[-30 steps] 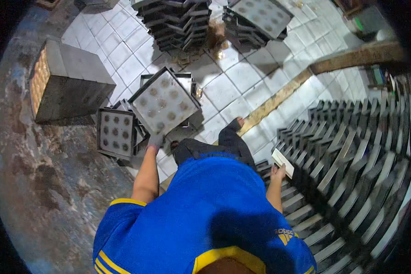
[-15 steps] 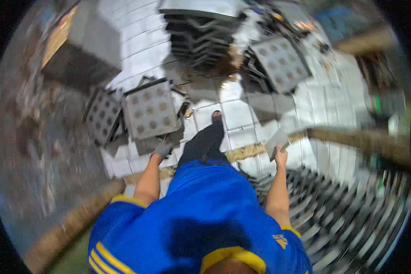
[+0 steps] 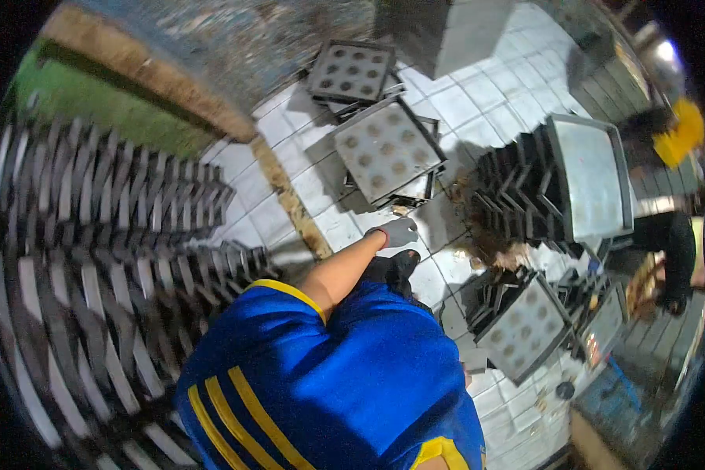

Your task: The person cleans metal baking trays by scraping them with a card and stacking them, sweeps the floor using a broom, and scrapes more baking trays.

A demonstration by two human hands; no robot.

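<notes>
My left hand (image 3: 400, 233), in a grey glove, is held out over the tiled floor with its fingers slightly apart and nothing in it. Just beyond it is a stack of square metal trays, whose top tray (image 3: 388, 149) has round brown marks in rows. My right hand (image 3: 468, 380) is mostly hidden by my blue shirt; a bit of it shows against the flat grey plate (image 3: 474, 360) that it holds. Close to that plate lies another tray with round marks (image 3: 525, 329), tilted on a pile.
Tall rows of stacked metal trays (image 3: 94, 305) fill the left side. A tall tray stack (image 3: 591, 176) stands at the right, with another person (image 3: 670, 243) beyond it. A worn ledge (image 3: 290, 200) crosses the floor; a smaller tray stack (image 3: 352, 70) is farther back.
The view has swung round to the left-hand side, so the stacked rows now appear at the left. My left arm reaches forward, and my right hand has become mostly hidden.
</notes>
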